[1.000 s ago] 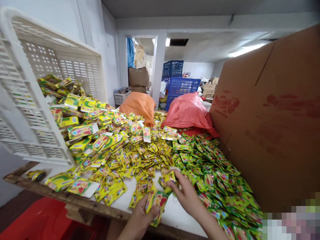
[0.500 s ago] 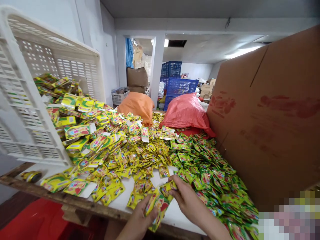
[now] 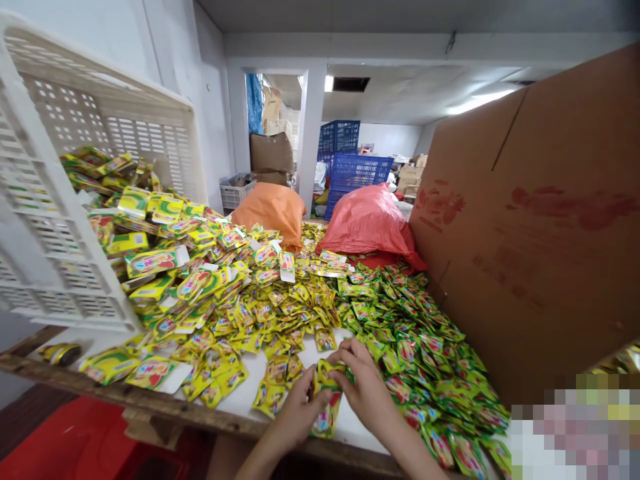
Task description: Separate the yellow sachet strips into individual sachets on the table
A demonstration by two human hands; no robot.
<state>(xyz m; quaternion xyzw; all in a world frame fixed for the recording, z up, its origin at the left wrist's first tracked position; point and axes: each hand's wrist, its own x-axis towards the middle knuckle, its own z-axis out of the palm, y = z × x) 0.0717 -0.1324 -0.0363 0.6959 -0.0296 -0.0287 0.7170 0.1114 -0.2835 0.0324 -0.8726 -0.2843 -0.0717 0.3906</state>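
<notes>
My left hand point(image 3: 299, 408) is closed round a small yellow-green carton point(image 3: 328, 419) with fruit printed on it, held just over the table's front edge. At the carton's upper end, my right hand point(image 3: 364, 383) pinches a yellow sachet point(image 3: 324, 369). The sachet touches the carton's mouth; how far inside it sits is hidden by fingers. Yellow sachets point(image 3: 273, 393) lie beyond and left of my hands. To the right spreads a heap of green sachets point(image 3: 410, 347). Flattish cartons with open white flaps point(image 3: 155, 372) lie left on the table.
A white crate point(image 3: 65, 220) tipped on its side spills many cartons point(image 3: 155, 260) at left. A tall cardboard box point(image 3: 530, 233) walls off the right. Orange point(image 3: 273, 210) and red sacks point(image 3: 367, 223) sit at the back. The table's wooden edge point(image 3: 200, 417) runs in front.
The carton has turned more upright, and both hands have drawn closer together. My right hand has brought the sachet against the carton's upper end. The view has shifted slightly.
</notes>
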